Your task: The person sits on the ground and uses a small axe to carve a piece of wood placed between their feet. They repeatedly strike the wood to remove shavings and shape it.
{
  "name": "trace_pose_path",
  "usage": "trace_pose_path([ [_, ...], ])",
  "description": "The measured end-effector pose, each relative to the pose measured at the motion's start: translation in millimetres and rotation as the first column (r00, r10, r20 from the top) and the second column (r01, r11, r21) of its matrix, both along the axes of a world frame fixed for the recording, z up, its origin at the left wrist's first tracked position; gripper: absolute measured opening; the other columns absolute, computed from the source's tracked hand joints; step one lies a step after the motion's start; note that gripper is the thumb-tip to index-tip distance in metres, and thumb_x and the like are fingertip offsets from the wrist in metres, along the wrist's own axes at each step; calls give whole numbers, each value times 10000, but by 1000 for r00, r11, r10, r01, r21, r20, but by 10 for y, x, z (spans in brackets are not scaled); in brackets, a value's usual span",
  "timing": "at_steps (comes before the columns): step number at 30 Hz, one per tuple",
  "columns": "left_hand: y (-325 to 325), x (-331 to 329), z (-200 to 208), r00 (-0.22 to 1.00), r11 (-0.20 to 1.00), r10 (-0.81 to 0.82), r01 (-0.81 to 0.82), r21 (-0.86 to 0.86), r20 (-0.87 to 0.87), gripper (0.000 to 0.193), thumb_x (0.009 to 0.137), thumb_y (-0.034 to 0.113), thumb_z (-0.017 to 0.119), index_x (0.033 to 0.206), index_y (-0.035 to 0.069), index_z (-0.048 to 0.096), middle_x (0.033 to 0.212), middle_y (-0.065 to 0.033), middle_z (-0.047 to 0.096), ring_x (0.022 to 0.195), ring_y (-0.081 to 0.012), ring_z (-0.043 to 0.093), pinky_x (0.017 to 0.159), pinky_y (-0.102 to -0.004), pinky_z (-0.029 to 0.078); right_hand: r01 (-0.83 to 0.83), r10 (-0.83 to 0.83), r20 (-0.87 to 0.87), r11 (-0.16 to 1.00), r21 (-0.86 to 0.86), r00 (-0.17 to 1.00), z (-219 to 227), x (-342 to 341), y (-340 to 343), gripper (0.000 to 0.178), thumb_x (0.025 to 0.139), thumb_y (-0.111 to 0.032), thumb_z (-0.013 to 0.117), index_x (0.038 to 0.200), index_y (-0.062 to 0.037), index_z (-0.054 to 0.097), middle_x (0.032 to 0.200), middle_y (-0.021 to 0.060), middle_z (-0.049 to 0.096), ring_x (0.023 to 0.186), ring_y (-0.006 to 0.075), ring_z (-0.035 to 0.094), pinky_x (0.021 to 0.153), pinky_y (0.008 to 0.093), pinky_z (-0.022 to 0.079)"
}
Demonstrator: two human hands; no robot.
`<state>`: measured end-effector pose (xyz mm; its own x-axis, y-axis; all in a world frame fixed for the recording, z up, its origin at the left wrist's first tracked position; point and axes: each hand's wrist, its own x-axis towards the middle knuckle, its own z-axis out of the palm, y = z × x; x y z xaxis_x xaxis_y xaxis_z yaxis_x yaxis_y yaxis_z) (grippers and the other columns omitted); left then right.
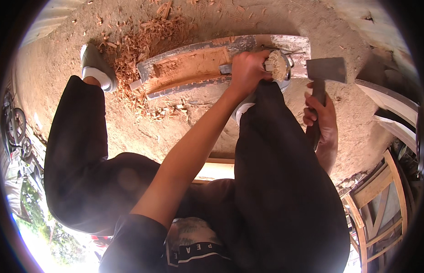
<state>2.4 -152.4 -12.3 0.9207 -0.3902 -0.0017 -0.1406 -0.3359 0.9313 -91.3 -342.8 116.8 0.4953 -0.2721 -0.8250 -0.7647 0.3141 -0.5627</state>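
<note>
Clutching chisel [275,66] left, axe-like tool [327,69] right, hands [249,69] sit apart near hollowed wood [194,65].

The earthen floor [353,123] (brown and dusty) has a two-wheeler [15,125] beyond its left side and a wooden frame [373,186] beyond its right.

- We see a black T-shirt [219,261], its left sleeve [134,236] short and plain;
- across its chest we make out a pale printed graphic [191,230], with light lettering on a dark band and a thin white line;
- we note loose black trousers [285,164], narrowing at the lower legs;
- we spot a grey-and-white left shoe [94,60] and a pale right shoe [242,110], mostly hidden;
- we find the left hand [247,70] and right hand [326,117] bare.
</note>
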Motion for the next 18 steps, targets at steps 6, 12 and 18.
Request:
trace_pose_path([
  [6, 37, -40, -23, 999, 997, -44, 44, 66, 0, 321, 530, 155, 823, 785, 87, 640, 718, -143, 664, 712, -357, 664, 619, -455, 500, -12, 5, 150, 999, 48, 989, 300, 49, 148, 370, 918, -196, 686, 1220, -36, 544, 760, 27, 540, 483, 83, 477, 422, 243, 376],
  [12, 18, -19, 7, 999, 998, -36, 37, 45, -20, 323, 529, 148, 820, 796, 88, 648, 717, -128, 665, 711, -355, 662, 623, -447, 503, -60, 58, -13, 987, -146, 998, 104, -77, 95, 316, 941, -315, 700, 935, -40, 544, 597, 25, 519, 459, 118, 500, 435, 268, 403],
  [18, 39, 20, 29, 999, 999, -4, 3, 36, 33, 324, 533, 126, 811, 823, 87, 672, 728, -134, 664, 701, -355, 661, 618, -438, 505, -176, 181, -5, 951, -252, 983, 288, -55, 203, 305, 960, -295, 678, 920, -27, 538, 595, 26, 521, 450, 109, 495, 412, 267, 390],
])
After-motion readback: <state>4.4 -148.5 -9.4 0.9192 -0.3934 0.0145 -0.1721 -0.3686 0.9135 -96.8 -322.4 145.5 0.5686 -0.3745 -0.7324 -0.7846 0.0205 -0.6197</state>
